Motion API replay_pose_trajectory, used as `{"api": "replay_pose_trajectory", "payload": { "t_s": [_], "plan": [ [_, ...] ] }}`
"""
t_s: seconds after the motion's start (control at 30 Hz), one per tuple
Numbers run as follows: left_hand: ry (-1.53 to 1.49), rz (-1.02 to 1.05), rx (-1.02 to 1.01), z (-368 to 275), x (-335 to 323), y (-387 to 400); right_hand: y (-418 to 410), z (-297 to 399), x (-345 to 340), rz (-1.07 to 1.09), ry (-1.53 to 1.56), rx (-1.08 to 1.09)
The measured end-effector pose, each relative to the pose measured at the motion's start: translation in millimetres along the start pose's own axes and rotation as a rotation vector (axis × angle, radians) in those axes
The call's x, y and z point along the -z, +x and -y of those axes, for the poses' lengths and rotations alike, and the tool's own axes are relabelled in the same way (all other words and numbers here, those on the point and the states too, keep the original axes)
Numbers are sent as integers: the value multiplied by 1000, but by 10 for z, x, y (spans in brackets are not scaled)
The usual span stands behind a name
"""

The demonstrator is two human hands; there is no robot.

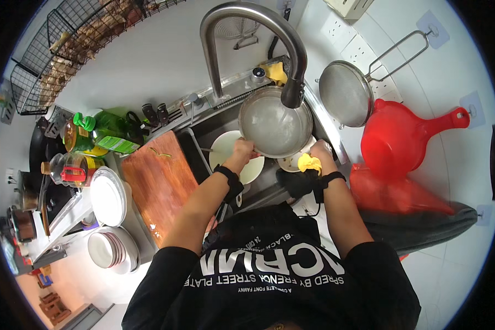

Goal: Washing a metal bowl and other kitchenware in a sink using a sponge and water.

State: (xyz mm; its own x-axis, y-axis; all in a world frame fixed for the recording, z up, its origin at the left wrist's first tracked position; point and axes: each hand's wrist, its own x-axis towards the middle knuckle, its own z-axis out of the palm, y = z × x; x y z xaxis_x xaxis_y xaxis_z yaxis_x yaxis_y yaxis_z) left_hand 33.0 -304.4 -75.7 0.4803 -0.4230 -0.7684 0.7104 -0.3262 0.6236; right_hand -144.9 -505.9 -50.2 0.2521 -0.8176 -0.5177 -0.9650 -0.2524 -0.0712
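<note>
My left hand (244, 153) grips the near left rim of a round metal pan (277, 123), which is tilted in the sink under the faucet spout. The pan's inside looks greyish and cloudy; whether it holds water I cannot tell. My right hand (322, 152) is closed on a crumpled yellow cloth (309, 163), just right of the pan's near edge. Partly under the pan, a pale bowl (288, 164) with bits of food in it sits behind the cloth. A white bowl (247, 171) stands in the sink at the left, beneath my left hand.
A steel gooseneck faucet (253, 7) arches over the sink (268, 187). Left of it lies a wooden cutting board (161, 181) with green scraps, beside bottles (117, 128) and stacked bowls (103, 249). A mesh strainer (346, 93) and a red ladle (392, 136) hang on the right wall.
</note>
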Motion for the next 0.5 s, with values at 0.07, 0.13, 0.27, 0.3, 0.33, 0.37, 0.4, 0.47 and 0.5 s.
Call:
{"api": "replay_pose_trajectory", "payload": {
  "t_s": [0.07, 0.13, 0.27, 0.3, 0.33, 0.37, 0.4, 0.47, 0.5],
  "plan": [
    [13, -4, 9, -39, -2, -22, -252, 35, 199, -56, -16, 39],
    [38, 5, 1, -21, -10, -3, -358, -46, 252, -170, -15, 68],
    [67, -7, 58, -40, 15, 32, -680, -87, 527, -228, -97, 37],
    [74, 0, 59, -45, -4, 12, -793, -85, 589, -230, -94, 28],
    [62, -28, 59, -51, -27, -13, -885, -79, 619, -294, -63, 11],
    [49, -57, 59, -52, -46, -42, -963, -81, 648, -358, -33, -5],
    [54, -52, 60, -56, -54, -63, -1023, -85, 681, -343, -11, -33],
    [23, -88, 48, -63, -63, -103, -1165, -154, 748, -363, -13, -25],
    [22, -86, 47, -64, -54, -112, -1277, -179, 804, -384, -19, -9]
  ]
}}
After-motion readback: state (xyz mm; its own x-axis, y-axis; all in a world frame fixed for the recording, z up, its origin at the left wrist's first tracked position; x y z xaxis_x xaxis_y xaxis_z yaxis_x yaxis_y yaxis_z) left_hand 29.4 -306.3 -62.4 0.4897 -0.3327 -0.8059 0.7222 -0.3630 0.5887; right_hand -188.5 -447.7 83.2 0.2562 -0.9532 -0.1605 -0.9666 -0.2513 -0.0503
